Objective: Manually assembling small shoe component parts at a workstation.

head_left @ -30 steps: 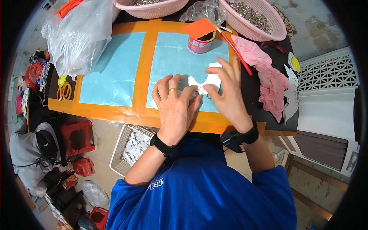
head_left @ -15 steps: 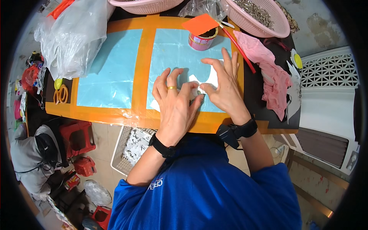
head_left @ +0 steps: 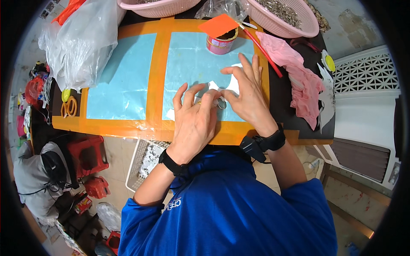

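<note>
My left hand (head_left: 194, 114) lies low over the right blue panel (head_left: 185, 55) of the work board. Its index finger bends down to a small piece with a metal ring (head_left: 221, 103), and its thumb is mostly hidden. From the other side my right hand (head_left: 248, 96) meets it with the thumb tip, its fingers raised and spread apart. White cutouts (head_left: 213, 85) lie under and around the fingertips, and a larger white piece (head_left: 233, 84) shows beneath my right hand. What exactly the left fingertips grip is partly covered.
A pink tin (head_left: 221, 45) with an orange card (head_left: 219, 25) on it stands beyond my hands, near a red-handled brush (head_left: 267, 53). Pink cloth (head_left: 294, 77) lies right; scissors (head_left: 69, 106) and a plastic bag (head_left: 81, 47) left. Baskets (head_left: 284, 19) of metal parts line the back.
My left fingers have drawn in closer to my right thumb. The metal ring now shows plainly between the hands. The whole view has shifted slightly.
</note>
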### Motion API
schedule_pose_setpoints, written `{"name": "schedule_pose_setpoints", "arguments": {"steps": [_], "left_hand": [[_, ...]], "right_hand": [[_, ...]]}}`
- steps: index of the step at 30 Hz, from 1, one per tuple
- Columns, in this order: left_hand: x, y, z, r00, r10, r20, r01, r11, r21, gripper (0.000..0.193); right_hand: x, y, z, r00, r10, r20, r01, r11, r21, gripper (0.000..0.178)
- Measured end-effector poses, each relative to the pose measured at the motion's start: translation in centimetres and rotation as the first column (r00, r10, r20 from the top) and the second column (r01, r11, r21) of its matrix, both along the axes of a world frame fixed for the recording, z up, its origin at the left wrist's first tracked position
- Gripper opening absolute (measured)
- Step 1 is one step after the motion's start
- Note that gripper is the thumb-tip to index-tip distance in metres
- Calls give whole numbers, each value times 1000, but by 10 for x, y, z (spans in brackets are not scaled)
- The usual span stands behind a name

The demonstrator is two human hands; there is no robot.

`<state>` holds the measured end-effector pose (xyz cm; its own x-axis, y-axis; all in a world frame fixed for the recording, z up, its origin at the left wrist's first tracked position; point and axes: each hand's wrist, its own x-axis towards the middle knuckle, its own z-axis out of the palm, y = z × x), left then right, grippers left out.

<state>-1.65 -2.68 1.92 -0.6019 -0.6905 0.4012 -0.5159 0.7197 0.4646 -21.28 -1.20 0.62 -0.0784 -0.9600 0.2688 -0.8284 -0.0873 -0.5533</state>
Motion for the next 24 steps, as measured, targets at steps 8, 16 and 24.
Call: {"name": "schedule_pose_setpoints", "arguments": {"steps": [8, 16, 24], "left_hand": [[-5, 5, 6, 998, -1, 58, 3, 1000, -29, 51], [-4, -4, -5, 992, 118, -52, -119, 993, -3, 46], [-19, -7, 0, 981, 192, -13, -191, 980, 57, 64]], "right_hand": [[-9, 25, 36, 996, 33, -88, -48, 984, -172, 34], [1, 54, 31, 949, 150, -278, -151, 988, 17, 44], [-6, 42, 32, 952, 180, -249, -193, 981, -28, 37]]}}
